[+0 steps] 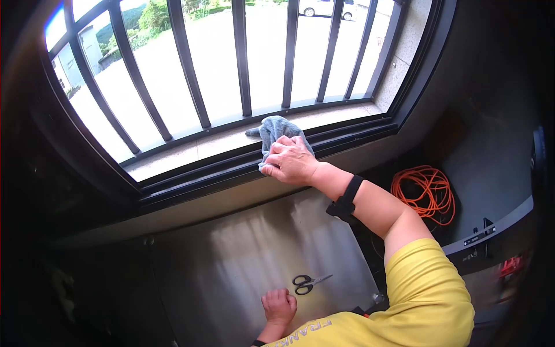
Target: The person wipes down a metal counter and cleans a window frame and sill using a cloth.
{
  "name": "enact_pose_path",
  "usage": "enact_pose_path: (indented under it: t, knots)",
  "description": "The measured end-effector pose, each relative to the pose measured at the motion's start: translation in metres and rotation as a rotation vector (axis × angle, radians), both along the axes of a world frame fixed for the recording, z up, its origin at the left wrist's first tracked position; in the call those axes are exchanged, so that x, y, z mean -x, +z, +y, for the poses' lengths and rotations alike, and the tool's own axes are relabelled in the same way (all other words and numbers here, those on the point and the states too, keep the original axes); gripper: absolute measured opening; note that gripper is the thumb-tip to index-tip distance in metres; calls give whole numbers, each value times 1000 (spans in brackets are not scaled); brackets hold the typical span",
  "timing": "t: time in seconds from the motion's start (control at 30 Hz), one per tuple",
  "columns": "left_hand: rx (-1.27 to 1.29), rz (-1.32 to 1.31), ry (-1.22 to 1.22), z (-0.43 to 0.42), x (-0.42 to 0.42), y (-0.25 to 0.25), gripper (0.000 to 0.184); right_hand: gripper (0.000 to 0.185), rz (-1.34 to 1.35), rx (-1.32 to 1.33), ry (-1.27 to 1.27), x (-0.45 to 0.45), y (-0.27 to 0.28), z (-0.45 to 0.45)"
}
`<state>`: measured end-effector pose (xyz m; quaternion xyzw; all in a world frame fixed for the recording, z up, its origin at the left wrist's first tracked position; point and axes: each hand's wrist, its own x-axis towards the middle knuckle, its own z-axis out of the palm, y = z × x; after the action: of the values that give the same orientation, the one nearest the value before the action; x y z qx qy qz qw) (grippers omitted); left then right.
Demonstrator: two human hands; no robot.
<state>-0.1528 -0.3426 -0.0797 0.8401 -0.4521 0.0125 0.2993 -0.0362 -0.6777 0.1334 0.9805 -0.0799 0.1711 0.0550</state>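
A grey-blue cloth [273, 128] is bunched under my right hand [291, 159], whose fingers are curled closed on it. Cloth and hand rest on the dark window frame [214, 172], at the lower edge of the barred window. Down on the metal tabletop [231, 243], my left hand [279, 306] is closed in a loose fist, and nothing shows in it. Just right of that fist lies a pair of scissors [311, 283] with black handles, blades pointing right.
Dark vertical bars [241, 63] stand outside the window above a pale sill [173, 159]. A coiled orange cable [425, 194] lies to the right of the table. Farther right is a grey panel edge [497, 228] with a red object [511, 265] below it.
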Motion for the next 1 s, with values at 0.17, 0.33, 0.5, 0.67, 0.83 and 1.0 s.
enact_pose_path:
  t: [0.17, 0.33, 0.5, 0.67, 0.83, 1.0]
  knots:
    - [-7, -32, 16, -3, 3, 3, 10, 30, -472, -936, -89, 8, 43, -27]
    - [-17, -65, 27, -5, 3, 2, 11, 24, 75, -454, -470, 48, 29, -69]
    - [-48, -58, 30, -3, 3, -1, 11, 29, -93, -670, 33, 27, -4, -68]
    - [-82, -73, 32, -5, 2, 4, 10, 24, -53, -692, -548, 43, 16, -85]
    - [-45, -72, 29, -4, 2, -2, 10, 37, 92, -549, -776, 20, 17, -66]
    - [-78, -88, 20, -4, 2, 3, 14, 28, 109, -479, -831, 7, 20, -52]
